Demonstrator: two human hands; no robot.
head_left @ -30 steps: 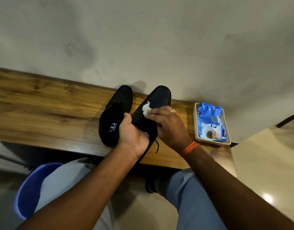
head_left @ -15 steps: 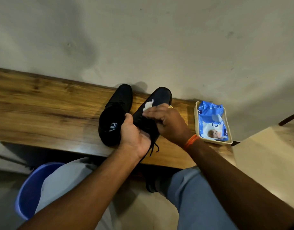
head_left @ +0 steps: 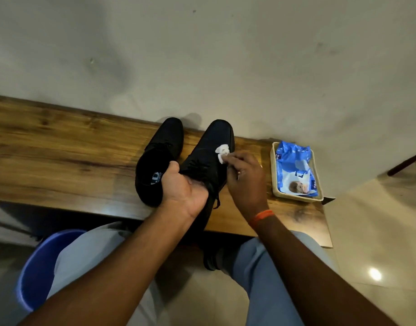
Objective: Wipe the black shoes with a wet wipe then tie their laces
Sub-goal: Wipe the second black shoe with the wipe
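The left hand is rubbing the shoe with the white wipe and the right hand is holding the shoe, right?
Not quite. In the head view, the right hand rubs the shoe with the white wipe, and the left hand holds it.

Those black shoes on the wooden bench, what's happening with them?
A person is cleaning them. The left hand grips the right-hand shoe around its opening, while the right hand presses a crumpled white wet wipe against its toe area. The other shoe sits untouched beside it on the wooden bench. A lace dangles loose, so nothing looks tied yet. A blue pack of wipes lies in a small tray to the right.
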